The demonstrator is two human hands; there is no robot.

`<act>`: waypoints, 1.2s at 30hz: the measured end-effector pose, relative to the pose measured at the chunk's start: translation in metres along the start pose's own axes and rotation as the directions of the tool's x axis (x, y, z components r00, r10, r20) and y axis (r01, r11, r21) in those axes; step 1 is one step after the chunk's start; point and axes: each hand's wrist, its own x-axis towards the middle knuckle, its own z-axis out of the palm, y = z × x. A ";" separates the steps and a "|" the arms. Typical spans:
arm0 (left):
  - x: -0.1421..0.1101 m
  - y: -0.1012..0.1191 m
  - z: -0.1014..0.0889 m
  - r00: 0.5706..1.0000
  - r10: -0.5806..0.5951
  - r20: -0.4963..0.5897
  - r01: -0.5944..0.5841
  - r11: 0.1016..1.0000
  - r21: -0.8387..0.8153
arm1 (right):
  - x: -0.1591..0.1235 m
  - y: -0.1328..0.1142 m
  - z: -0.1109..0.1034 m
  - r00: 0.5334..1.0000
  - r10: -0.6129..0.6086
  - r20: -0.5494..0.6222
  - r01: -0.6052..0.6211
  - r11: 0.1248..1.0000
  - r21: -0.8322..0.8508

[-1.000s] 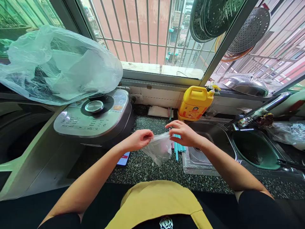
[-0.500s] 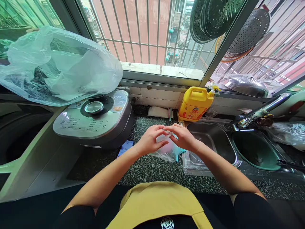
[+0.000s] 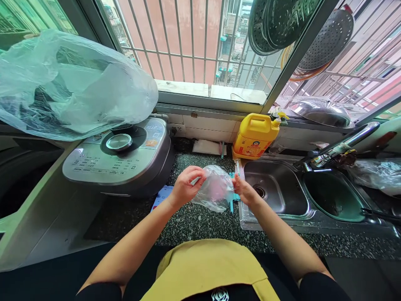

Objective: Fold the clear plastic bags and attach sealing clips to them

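Observation:
My left hand (image 3: 189,184) pinches the left edge of a small clear plastic bag (image 3: 213,200) above the dark speckled counter. Something pink shows blurred through the film; its kind is not clear. At the bag's right edge is my right hand (image 3: 245,190), its fingers bent in against the film and partly hidden. Light-blue strips (image 3: 232,197) lie beside and under those fingers, next to the sink's edge. A phone (image 3: 161,195) with a lit screen lies left of my left hand, partly behind the wrist.
A rice cooker (image 3: 131,167) stands left, with a big filled plastic bag (image 3: 103,88) over its back. A yellow jug (image 3: 255,136) stands behind the metal sink (image 3: 278,188). Further right are a green basin (image 3: 335,196) and a faucet (image 3: 351,144). A barred window rises behind.
My hands, close together over the bag before, have moved apart. The bag now spreads out between them, and the right hand has come lower. The view has shifted slightly.

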 end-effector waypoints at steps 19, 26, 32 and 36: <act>-0.001 -0.022 0.011 0.820 -0.570 0.060 0.470 0.609 -0.639 | -0.009 0.016 0.019 0.975 -0.007 -0.224 0.074 0.954 0.292; -0.001 -0.024 0.007 0.789 -0.594 0.158 0.555 0.578 -0.598 | -0.022 0.036 0.019 0.962 -0.010 -0.273 0.079 0.967 0.241; 0.001 -0.025 0.014 0.815 -0.569 0.109 0.514 0.623 -0.590 | -0.026 0.048 0.026 0.949 0.072 -0.307 0.020 0.958 0.286; -0.002 -0.028 0.012 0.880 -0.476 0.011 0.402 0.731 -0.551 | -0.032 0.063 0.020 0.951 0.111 -0.288 -0.054 0.979 0.197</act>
